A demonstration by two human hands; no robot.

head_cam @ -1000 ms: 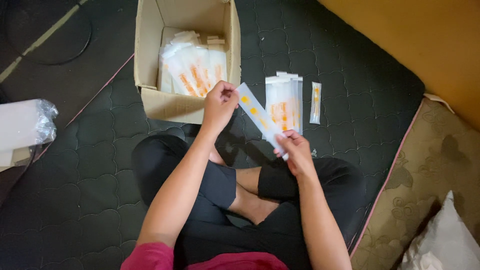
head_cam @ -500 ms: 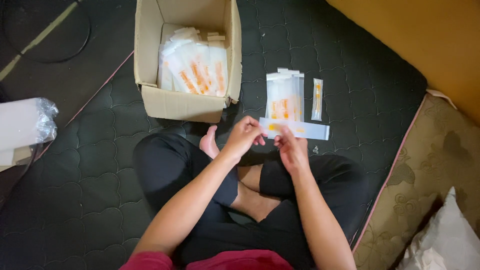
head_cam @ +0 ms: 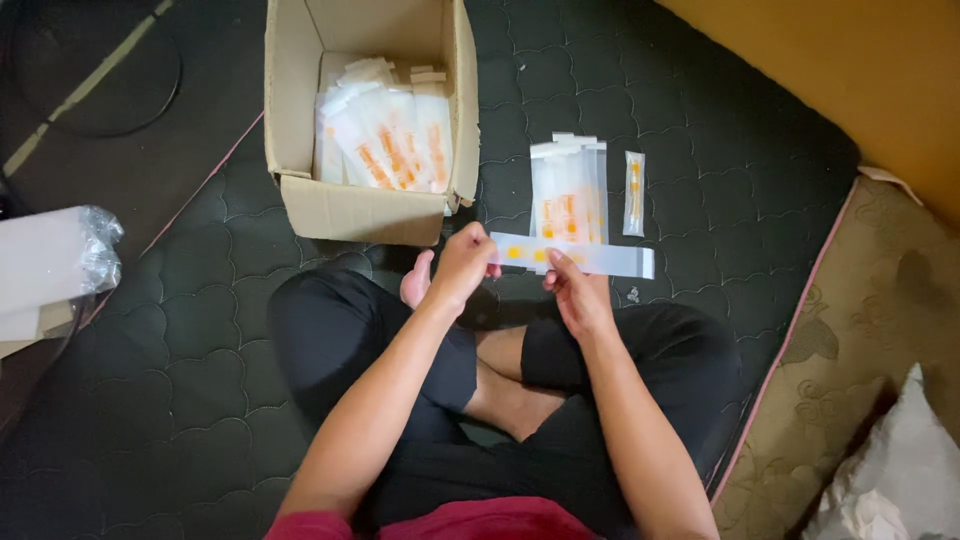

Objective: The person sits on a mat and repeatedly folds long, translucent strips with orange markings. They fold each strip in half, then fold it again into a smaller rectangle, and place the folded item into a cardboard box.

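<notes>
You're sitting cross-legged on the dark quilted mattress (head_cam: 760,230), and both hands are on one long clear packet (head_cam: 575,258) with orange marks, held flat and level just above your knees: your left hand (head_cam: 462,268) is closed on its left end, your right hand (head_cam: 575,295) pinches the lower edge near the middle with thumb and fingertips, and the right end sticks out free. It looks featherlight, thin and floppy, probably slick film, so it's best taken by the edges or ends, not the middle. Just beyond it lies a small stack of like packets (head_cam: 568,190), a single narrow one (head_cam: 634,193) beside that, and the open cardboard box (head_cam: 370,210) holds plenty more. A plastic-wrapped bundle (head_cam: 55,265) sits off to your left, a patterned cushion (head_cam: 850,330) at your right, an orange wall (head_cam: 850,70) behind
</notes>
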